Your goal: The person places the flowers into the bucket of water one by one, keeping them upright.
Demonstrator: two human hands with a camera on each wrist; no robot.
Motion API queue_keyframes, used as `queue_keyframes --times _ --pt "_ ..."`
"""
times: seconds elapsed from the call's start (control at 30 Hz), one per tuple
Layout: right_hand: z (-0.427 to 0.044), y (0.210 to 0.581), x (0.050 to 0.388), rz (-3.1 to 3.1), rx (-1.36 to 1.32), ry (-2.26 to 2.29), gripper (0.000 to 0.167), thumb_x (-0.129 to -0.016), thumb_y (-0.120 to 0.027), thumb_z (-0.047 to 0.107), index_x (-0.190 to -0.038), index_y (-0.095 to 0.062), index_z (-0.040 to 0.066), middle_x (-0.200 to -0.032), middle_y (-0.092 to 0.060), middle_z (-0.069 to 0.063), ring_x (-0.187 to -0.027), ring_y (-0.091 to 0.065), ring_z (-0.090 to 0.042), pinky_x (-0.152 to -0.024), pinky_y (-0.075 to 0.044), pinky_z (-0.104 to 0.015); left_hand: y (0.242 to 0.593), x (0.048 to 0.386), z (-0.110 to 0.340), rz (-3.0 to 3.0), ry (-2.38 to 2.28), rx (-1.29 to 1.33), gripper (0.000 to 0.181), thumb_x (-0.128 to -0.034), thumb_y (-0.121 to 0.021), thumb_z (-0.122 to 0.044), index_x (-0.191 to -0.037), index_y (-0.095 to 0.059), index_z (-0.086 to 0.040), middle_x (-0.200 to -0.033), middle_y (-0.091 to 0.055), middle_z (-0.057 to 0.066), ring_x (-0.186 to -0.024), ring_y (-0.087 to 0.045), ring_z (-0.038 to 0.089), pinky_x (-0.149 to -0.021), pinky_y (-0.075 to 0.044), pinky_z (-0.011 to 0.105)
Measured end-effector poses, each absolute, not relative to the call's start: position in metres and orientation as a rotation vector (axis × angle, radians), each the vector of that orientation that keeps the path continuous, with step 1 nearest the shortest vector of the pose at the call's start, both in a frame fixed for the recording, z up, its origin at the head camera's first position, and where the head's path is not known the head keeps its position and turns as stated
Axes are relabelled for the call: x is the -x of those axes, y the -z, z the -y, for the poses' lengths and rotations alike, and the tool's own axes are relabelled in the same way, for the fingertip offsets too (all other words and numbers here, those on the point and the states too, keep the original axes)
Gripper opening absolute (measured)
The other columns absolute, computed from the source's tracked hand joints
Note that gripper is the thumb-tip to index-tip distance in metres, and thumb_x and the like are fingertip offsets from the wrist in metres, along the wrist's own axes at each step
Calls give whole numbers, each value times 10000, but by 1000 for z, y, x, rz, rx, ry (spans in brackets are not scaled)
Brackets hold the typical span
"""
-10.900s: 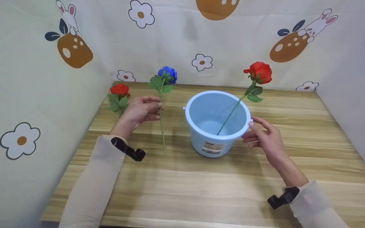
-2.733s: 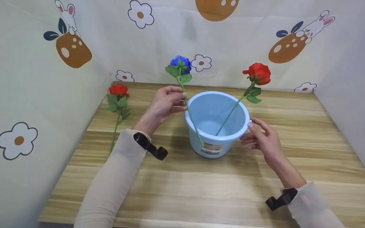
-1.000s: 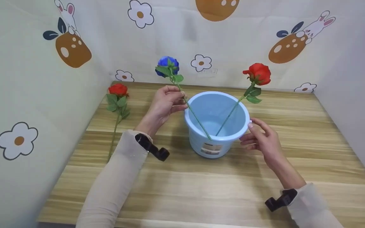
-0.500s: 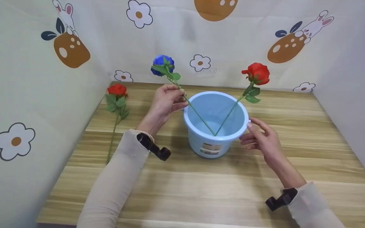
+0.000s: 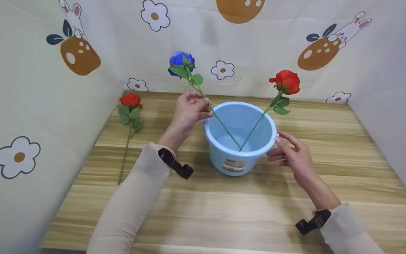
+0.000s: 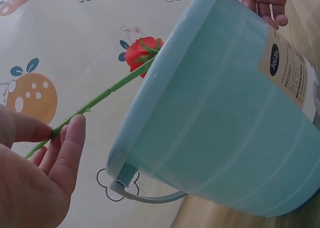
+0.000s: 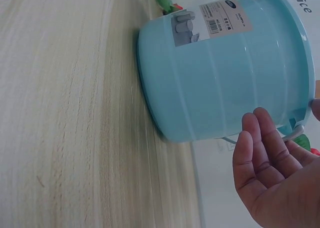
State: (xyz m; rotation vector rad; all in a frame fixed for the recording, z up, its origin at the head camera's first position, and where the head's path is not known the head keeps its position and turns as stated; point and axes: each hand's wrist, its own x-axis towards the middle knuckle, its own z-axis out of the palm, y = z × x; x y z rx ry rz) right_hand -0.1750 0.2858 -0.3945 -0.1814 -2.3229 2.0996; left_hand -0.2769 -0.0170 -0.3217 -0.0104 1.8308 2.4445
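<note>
In the head view my left hand (image 5: 190, 110) pinches the green stem of a blue artificial rose (image 5: 182, 63) between thumb and fingers. The bloom leans up and left, while the stem's lower end reaches inside the light blue bucket (image 5: 240, 154). My right hand (image 5: 292, 151) grips the bucket's right rim by the handle joint with thumb and index finger; its other fingers lie loosely beside the wall in the right wrist view. A red rose (image 5: 285, 83) stands in the bucket, tilted right against the rim. Another red rose (image 5: 130, 101) lies on the table at left.
The wooden table (image 5: 203, 211) meets patterned wall sheets (image 5: 259, 46) at the back and both sides. A printed label (image 5: 234, 165) faces front on the bucket. The bucket's handle (image 6: 150, 197) hangs down at its far side in the left wrist view.
Over the seconds the blue rose went from left of the bucket to inside its rim, its bloom tilting left. Lately my left hand rose slightly and moved right. The right hand kept its place.
</note>
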Motion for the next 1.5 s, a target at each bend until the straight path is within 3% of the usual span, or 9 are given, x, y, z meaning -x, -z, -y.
queue_keyframes --times 0.23,0.8,1.5 --pt "-285 395 175 2346 175 -2084 517 -1094 -595 311 -1550 -478 96 -817 -797 -1 -750 -774 -136 -660 -653 -261 320 274 9 -1922 -2408 -63 188 -992 -649 51 -1102 -517 -23 -881 -668 85 -703 -666 159 -654 -656 248" --pt "-286 396 175 2331 192 -2097 532 -1092 -598 322 -1556 -471 97 -816 -795 -1 -750 -771 -135 -661 -654 -260 318 268 -2 -2310 -2103 -220 232 -980 -708 -6 -1179 -588 4 -924 -703 102 -736 -677 153 -711 -669 277" --pt "-286 397 175 2307 183 -2122 526 -1094 -597 310 -1557 -467 97 -810 -794 -8 -746 -769 -132 -655 -654 -262 321 262 -21 -2515 -1798 -314 223 -988 -716 -46 -1184 -613 -22 -931 -696 82 -685 -659 135 -674 -621 241"
